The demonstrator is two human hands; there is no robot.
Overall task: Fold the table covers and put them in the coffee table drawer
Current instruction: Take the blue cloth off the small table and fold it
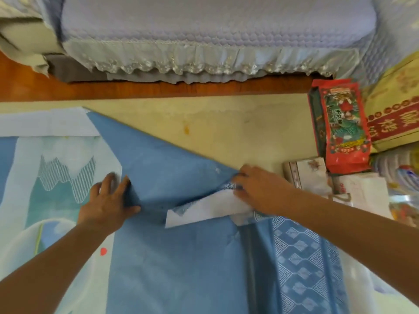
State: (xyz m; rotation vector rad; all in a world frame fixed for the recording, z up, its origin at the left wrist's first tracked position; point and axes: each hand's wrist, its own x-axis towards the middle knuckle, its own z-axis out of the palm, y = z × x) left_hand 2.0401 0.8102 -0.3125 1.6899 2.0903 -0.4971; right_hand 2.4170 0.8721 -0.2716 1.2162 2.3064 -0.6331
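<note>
Blue table cover point(172, 257) lies on cream coffee table top point(226, 128), far part turned over diagonally, plain blue underside up; patterned face and white edge show at fold near centre. Left hand point(108, 205) presses flat on cover, fingers straight and spread. Right hand point(256, 189) pinches folded corner, fingers curled on it. Pale printed cover point(56, 177) underneath at left. Red packet point(342, 125), yellow box point(394, 105) at table's right end. Quilted sofa point(215, 30) beyond.

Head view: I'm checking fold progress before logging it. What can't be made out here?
- Coffee table drawer: not in view.
- Blue table cover: near end cut off by the bottom edge.
- Right hand fingertips: blurred and buried in cloth.
- Red packet print: too small.
</note>
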